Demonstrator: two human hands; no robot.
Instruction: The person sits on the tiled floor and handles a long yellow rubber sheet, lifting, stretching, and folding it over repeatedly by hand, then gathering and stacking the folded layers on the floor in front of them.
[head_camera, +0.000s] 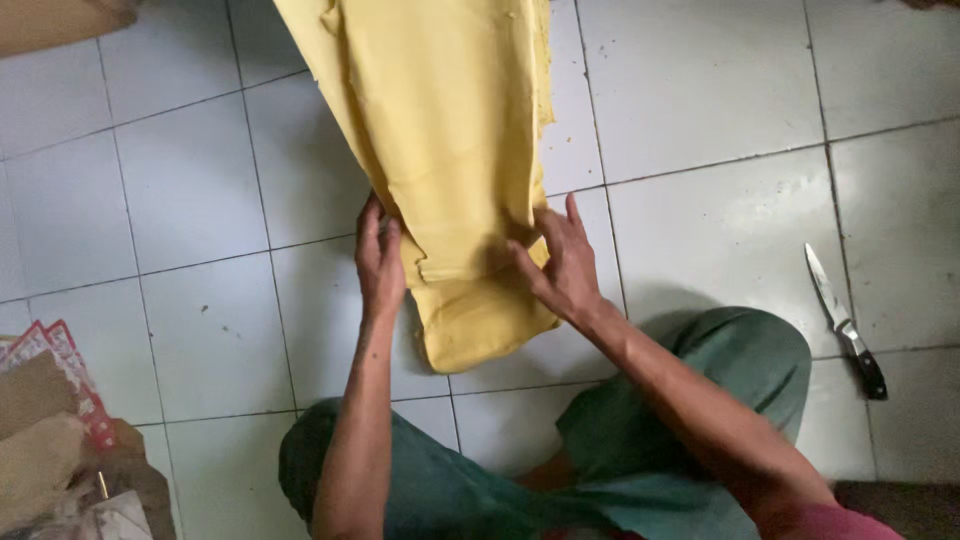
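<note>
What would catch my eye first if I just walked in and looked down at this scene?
Most striking is the long yellow sheet stretched over the white tiled floor in the middle, its near end folded. The left hand presses its left edge and the right hand lies flat on its right side. A knife with a dark handle lies alone on the tiles at the right.

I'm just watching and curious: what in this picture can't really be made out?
- Yellow sheet, head view: its far end is cut off by the top edge.
- Left hand: its fingertips are hidden behind the sheet's edge.
- Pile of card and paper: cut off by the left edge, too dim to identify.
</note>
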